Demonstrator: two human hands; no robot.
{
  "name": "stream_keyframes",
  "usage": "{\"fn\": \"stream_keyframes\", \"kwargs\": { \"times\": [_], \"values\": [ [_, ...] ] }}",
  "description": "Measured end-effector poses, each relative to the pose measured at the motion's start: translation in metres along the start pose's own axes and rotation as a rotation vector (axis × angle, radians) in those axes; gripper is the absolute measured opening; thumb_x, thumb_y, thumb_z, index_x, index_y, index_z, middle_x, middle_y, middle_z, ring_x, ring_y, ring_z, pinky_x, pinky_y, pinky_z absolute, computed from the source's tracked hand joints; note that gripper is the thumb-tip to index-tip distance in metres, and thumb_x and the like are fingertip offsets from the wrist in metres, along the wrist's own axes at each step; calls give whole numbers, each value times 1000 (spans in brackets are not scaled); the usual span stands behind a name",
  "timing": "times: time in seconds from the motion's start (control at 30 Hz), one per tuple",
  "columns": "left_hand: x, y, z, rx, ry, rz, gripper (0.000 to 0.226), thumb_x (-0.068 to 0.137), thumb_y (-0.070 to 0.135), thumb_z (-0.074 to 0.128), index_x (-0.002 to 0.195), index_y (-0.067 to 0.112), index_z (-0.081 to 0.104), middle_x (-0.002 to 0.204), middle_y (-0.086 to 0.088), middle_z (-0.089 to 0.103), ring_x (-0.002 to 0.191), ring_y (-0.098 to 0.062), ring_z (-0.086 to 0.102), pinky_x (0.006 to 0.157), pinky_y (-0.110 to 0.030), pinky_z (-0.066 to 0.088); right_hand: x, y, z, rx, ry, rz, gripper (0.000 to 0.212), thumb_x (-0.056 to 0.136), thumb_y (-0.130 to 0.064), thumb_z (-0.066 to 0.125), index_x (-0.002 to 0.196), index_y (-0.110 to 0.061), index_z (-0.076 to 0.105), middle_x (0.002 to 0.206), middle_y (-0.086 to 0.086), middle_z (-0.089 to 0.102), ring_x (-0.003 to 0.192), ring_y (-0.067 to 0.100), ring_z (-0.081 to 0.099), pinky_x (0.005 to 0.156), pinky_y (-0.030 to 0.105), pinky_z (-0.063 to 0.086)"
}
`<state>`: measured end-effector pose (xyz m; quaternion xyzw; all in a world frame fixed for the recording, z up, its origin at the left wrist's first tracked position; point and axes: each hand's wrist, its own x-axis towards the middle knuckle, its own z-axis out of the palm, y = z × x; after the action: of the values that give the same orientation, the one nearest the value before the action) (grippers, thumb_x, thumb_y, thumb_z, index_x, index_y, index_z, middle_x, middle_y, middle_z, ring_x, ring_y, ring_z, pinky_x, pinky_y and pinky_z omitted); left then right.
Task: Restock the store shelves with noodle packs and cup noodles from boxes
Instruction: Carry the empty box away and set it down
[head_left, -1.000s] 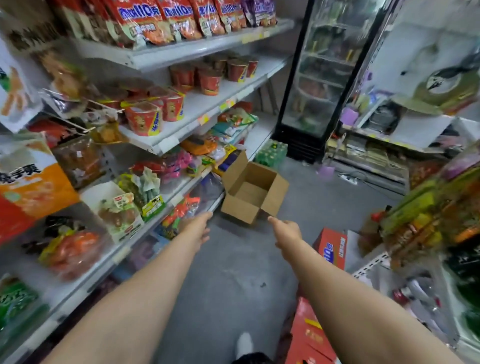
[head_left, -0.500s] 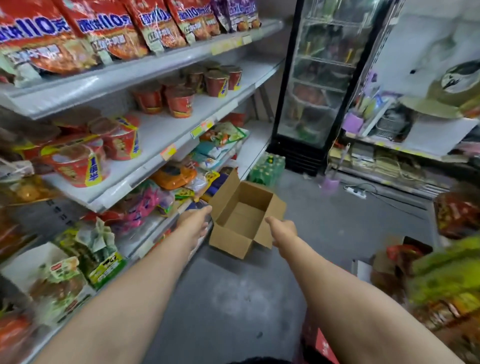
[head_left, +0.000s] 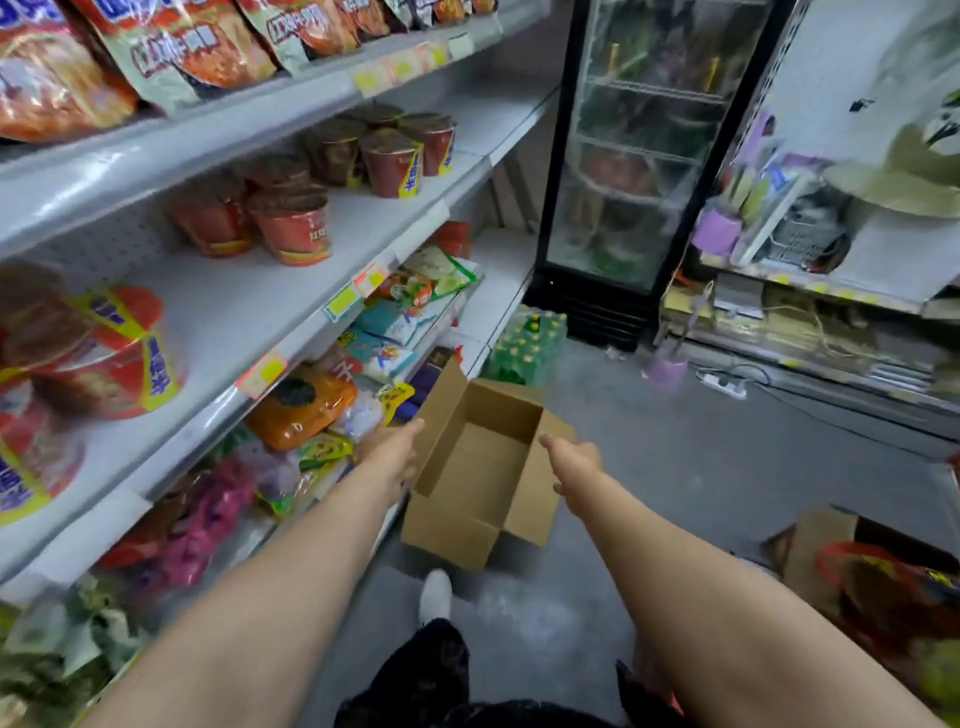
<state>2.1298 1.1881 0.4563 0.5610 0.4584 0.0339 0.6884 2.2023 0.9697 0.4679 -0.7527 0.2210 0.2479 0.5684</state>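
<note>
Both hands, left hand (head_left: 392, 453) and right hand (head_left: 574, 460) loose and holding nothing, reach for the emptied brown cardboard box (head_left: 480, 475); red cup noodles (head_left: 293, 223) stocked.

1. Left hand (head_left: 392, 451) and right hand (head_left: 574, 462) have closed in on the open cardboard box (head_left: 480, 470) at frame centre; each now sits at a side flap.
2. Box appears larger, nearer.
3. Cup noodles (head_left: 293, 221) have shifted toward upper centre.
4. White shoe (head_left: 435, 595) now visible, lower centre.
</note>
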Motion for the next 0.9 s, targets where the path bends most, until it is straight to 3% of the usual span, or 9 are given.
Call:
{"fn": "stream_keyframes", "kwargs": {
  "times": [0.1,0.2,0.47,0.57,0.63,0.7,0.8,0.9],
  "values": [
    [55,27,30,28,-38,-1,24,93,30,70,81,16,55,73,-1,51,62,-13,48,58,-28,41,42,-36,11,4,24,-9,36,94,-36,69,106,-4,58,96,11,56,99,33,58,103,53,49],
    [104,59,61,43,-79,-14,30,95,24,68,74,18,49,69,0,46,59,-14,42,56,-28,38,86,-71,24,11,76,12,36,94,-34,69,107,-1,60,92,10,57,99,33,59,102,52,50],
    [229,134,128,218,-112,-45,22,92,30,72,81,19,56,78,1,57,68,-12,54,67,-30,51,184,-151,54,44,139,63,31,95,-33,67,110,-7,61,99,7,59,97,30,55,102,52,50],
    [259,131,142,291,-125,-83,18,92,32,72,91,18,61,81,1,60,72,-13,58,78,-34,55,210,-152,54,33,162,144,38,95,-33,68,117,-3,61,119,14,61,111,36,57,105,52,48],
    [275,128,151,327,-135,-118,21,91,34,72,99,18,63,86,0,62,77,-14,60,77,-33,53,225,-152,50,37,178,198,44,96,-32,67,126,-2,57,132,15,57,122,39,54,106,52,46],
    [287,122,160,357,-143,-154,24,92,36,71,105,17,63,96,-2,63,87,-17,61,75,-33,52,241,-149,45,12,195,215,45,96,-32,66,126,0,57,130,20,57,119,40,54,106,54,46],
    [298,113,172,423,-89,-188,22,94,33,70,93,13,61,93,-7,62,91,-23,61,70,-34,53,267,-144,41,-44,175,229,47,98,-32,63,123,7,57,120,22,59,113,42,56,105,57,46],
    [316,100,178,452,-72,-187,23,94,32,71,100,11,64,98,-10,63,92,-26,63,78,-36,55,289,-134,43,-103,167,246,54,99,-33,61,124,15,55,132,29,57,120,46,55,104,59,46]
  ]
}}
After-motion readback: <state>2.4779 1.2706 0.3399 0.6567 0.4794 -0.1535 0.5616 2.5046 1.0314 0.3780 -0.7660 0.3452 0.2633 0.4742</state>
